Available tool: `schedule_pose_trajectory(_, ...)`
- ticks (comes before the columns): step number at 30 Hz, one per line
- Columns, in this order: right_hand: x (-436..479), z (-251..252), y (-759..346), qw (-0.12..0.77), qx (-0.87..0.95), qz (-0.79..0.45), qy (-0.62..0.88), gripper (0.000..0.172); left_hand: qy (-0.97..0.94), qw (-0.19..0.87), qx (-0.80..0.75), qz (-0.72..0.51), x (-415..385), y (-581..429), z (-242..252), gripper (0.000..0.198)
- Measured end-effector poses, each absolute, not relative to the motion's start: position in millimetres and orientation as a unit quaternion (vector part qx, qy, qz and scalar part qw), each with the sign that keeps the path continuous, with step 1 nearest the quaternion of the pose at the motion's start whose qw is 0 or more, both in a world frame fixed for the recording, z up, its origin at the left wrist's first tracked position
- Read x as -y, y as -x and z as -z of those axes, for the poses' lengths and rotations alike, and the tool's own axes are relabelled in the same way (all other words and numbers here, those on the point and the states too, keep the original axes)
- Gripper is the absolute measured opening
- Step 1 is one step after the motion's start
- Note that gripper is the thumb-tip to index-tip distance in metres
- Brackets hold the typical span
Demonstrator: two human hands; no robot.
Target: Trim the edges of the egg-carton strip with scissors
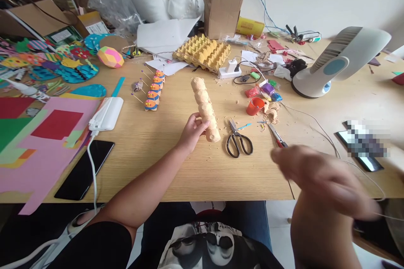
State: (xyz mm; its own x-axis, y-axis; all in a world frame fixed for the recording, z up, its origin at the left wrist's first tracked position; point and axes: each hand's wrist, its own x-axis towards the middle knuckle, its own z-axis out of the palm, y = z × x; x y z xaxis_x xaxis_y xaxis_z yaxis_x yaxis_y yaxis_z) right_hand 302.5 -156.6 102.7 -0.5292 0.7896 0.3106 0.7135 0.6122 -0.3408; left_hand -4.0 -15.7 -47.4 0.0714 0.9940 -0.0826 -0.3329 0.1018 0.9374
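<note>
My left hand point(193, 131) grips a bumpy tan strip point(201, 97) near its lower end, thumb on top. The strip has several rounded, crumbly-looking humps in a row and slants over the table. Raised at the right, my right hand point(325, 176) is smeared by motion, so its fingers cannot be made out. Black-handled scissors point(239, 139) lie between the hands, blades apart. A red-handled craft knife point(278, 136) rests just beyond my right hand. Behind it are a small red bucket point(255, 106) and tan torn pieces point(271, 111) with crumbs around them.
An orange caterpillar-like row point(154, 90) with pins stands left of the strip. Yellow egg trays point(202, 52), a power strip point(229, 70) and a cardboard box point(221, 14) are behind. A white fan point(342, 61) stands right; a phone point(84, 170) and coloured sheets point(47, 151) lie left.
</note>
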Motion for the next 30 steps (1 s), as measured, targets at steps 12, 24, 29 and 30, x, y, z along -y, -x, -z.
schedule_pose_trajectory(12, 81.9, -4.7, -210.8, -0.040, 0.694, -0.080, 0.715, 0.032, -0.393, 0.617, -0.417, -0.539, 17.6, 2.6, 42.4, 0.070)
schedule_pose_trajectory(24, 67.1, -4.9, -250.5, 0.288, 0.601, -0.478, 0.572, 0.067, -0.378, 0.627, -0.365, -0.576, 16.7, 4.5, 45.9, 0.063)
schedule_pose_trajectory(29, 60.4, -21.8, -224.8, 0.348, 0.606, -0.533, 0.477, 0.066, -0.383, 0.605, -0.339, -0.610, 15.5, 6.2, 45.5, 0.061)
schedule_pose_trajectory(30, 58.1, -22.4, -220.6, 0.342, 0.623, -0.516, 0.478, 0.066, -0.383, 0.599, -0.340, -0.616, 15.1, 6.7, 45.9, 0.060)
